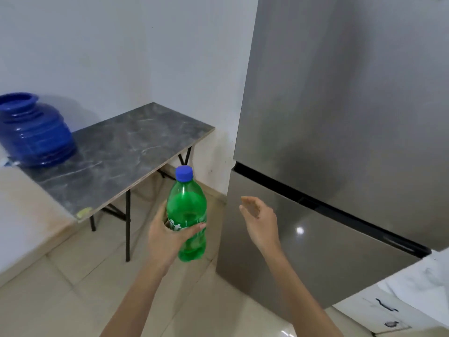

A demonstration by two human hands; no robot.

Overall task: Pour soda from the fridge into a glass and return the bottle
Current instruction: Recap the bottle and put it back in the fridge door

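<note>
A green soda bottle [188,210] with a blue cap stands upright in the air, and my left hand [167,235] grips it round the labelled middle. My right hand [258,217] hangs free to the right of the bottle, fingers loosely curled, holding nothing, just in front of the fridge [340,117]. The steel fridge fills the right side with both doors closed; a dark gap divides the upper door from the lower one. No glass is in view.
A grey marble-patterned folding table [116,152] stands against the wall at left, with a blue plastic water pot [34,132] on its far left end. A white counter with drawers [398,300] shows at the lower right. Cream floor tiles lie below.
</note>
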